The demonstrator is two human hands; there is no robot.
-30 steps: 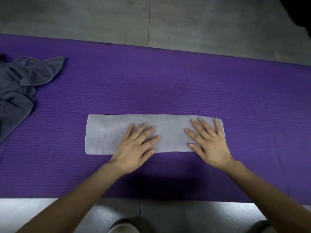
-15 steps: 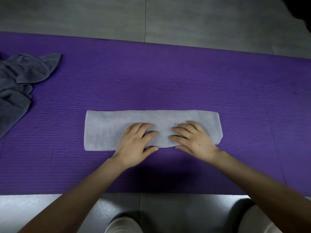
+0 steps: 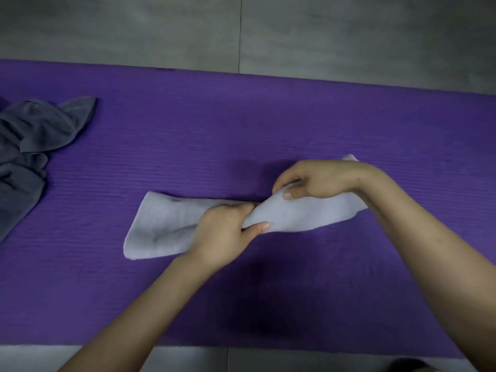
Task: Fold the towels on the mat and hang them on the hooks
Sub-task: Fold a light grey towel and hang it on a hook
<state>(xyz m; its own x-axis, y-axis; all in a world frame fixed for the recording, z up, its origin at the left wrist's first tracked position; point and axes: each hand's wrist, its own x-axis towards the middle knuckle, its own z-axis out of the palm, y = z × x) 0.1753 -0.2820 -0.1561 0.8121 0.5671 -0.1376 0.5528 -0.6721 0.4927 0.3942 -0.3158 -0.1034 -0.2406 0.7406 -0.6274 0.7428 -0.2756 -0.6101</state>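
Two hands held the pale grey folded terry towel [image 3: 166, 226]: left hand [image 3: 222, 232] pinching its middle, right hand [image 3: 319, 181] gripping the raised half, probably for another fold; its left end lay on the purple ribbed mat [image 3: 241, 130].

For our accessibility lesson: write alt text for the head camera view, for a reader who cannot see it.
A person's left hand and right hand grip the middle of a folded pale grey towel on a purple mat, its right half lifted. A crumpled dark grey towel lies at the mat's left end.
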